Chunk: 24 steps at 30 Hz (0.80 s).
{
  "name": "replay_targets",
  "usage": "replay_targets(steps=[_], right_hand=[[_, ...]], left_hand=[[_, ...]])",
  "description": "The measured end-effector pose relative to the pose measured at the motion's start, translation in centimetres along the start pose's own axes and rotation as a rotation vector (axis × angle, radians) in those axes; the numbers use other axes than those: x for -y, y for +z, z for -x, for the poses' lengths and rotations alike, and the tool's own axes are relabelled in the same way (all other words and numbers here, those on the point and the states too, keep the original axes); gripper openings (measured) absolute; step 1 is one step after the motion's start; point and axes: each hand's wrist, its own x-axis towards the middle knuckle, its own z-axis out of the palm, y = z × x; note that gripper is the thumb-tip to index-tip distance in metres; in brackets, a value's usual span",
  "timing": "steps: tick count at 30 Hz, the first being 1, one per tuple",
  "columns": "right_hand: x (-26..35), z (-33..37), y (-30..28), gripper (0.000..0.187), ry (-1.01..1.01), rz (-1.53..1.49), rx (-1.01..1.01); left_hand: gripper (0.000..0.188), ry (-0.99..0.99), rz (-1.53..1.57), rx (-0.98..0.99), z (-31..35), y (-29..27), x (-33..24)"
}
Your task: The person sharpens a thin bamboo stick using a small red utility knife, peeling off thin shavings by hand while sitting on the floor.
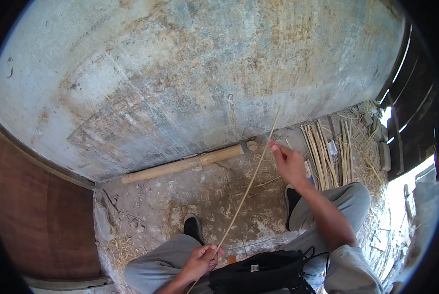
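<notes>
A long, thin bamboo strip (pixel 246 193) slants across the view from the lower edge up toward the wall. My left hand (pixel 201 263) is closed around its lower part, above my left leg. Farther up and to the right, my right hand (pixel 289 164) is closed in a pinch against the strip's upper part. Something red shows at its fingertips, too small to name. The strip's upper end rises free beyond that hand, and its lower end runs out of the picture.
A thick bamboo pole (pixel 185 164) lies along the foot of the stained wall (pixel 205 73). Split bamboo sticks (pixel 321 152) lie on the floor at the right, among loose shavings (pixel 369 161). A black bag (pixel 258 274) is at my lap. A brown panel (pixel 43 210) stands at the left.
</notes>
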Motion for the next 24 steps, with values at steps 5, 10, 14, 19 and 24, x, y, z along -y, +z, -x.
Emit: replay_targets(steps=[5,10,14,19,24], right_hand=[[4.4,6.3,1.4,0.035,-0.167,-0.145,0.319],[5.2,11.2,1.3,0.033,-0.306,-0.097,0.561],[4.5,12.8,1.7,0.033,-0.417,-0.117,0.569],[4.4,12.7,1.9,0.030,-0.450,-0.069,0.556],[4.4,12.6,1.8,0.034,-0.462,-0.078,0.548]], left_hand=[[0.035,0.035,-0.006,-0.059,-1.1,0.2,-0.3],[0.034,0.043,0.111,-0.045,-2.4,0.1,-0.8],[0.034,0.055,0.126,-0.043,-2.5,0.2,-1.1],[0.034,0.059,0.135,-0.043,-2.6,0.9,-1.2],[0.035,0.060,0.133,-0.030,-2.7,1.3,-1.4]])
